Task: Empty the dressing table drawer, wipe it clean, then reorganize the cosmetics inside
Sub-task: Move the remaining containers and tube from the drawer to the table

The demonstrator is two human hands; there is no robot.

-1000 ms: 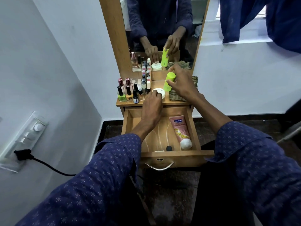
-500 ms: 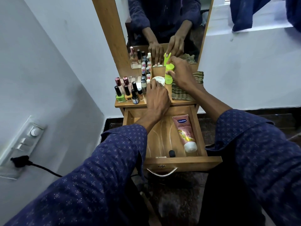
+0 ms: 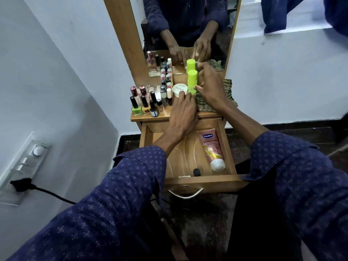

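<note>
A tall mirror (image 3: pixel 188 25) in a wooden frame rises at the far side of the dressing table top (image 3: pixel 148 117). Nearer, the drawer (image 3: pixel 205 182) stands pulled out; in it a pink tube (image 3: pixel 211 147) lies along the right wall, cap toward the near end, and a small black cap (image 3: pixel 196 172) rests by the front wall. A striped cloth (image 3: pixel 230 91) lies on the right part of the top, partly under the right hand (image 3: pixel 211 87). That hand grasps the lower body of an upright green bottle (image 3: pixel 192 80) standing at the far centre of the top. The left hand (image 3: pixel 183 112) reaches over the drawer, its fingertips touching the near edge of a white jar (image 3: pixel 179 89) just left of the bottle; fingers extended, not closed around it. Nail polish bottles (image 3: pixel 148 102) crowd the left part of the top.
</note>
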